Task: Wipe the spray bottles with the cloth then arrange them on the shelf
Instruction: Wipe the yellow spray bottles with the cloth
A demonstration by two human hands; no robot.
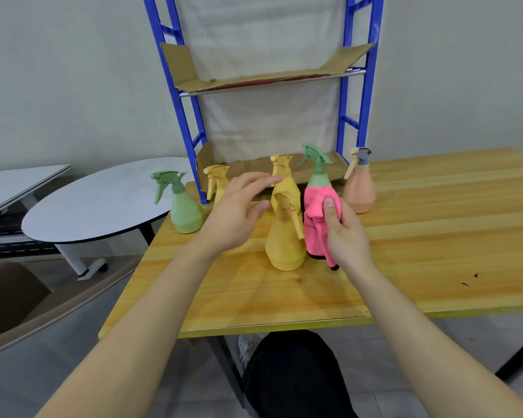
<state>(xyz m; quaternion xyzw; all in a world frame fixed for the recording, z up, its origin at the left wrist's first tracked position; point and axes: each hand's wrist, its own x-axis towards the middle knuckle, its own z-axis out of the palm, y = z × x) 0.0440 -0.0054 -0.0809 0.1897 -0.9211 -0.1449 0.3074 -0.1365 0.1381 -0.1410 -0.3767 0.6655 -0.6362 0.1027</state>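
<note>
Standing at wooden table (435, 212), looking down. Six spray bottles, all upright on tabletop in front of blue shelf (351, 86).

- Left to right: left green bottle (185, 209) near table's left edge; far yellow bottle (217, 180), partly hidden behind left hand; back yellow bottle (285, 188); front yellow bottle (284, 245), nearest, trigger pointing right; right green bottle (318, 173); peach bottle (360, 191), grey-topped, at right end.
- Right hand (346, 236) grips pink cloth (316, 218), thumb pressed on its upper fold. Cloth hangs in front of right green bottle, hiding its body below the neck; wrapped round or merely in front, cannot tell.
- Left hand (236, 212) holds nothing, fingers straight and spread, raised between far yellow and back yellow bottles. Fingertips overlap back yellow bottle's neck; contact unclear.
- Hands apart, front yellow bottle between them.

Cardboard (254, 78) lines shelf's upper level, more on its lower level. Grey round table (97, 206) at left.
</note>
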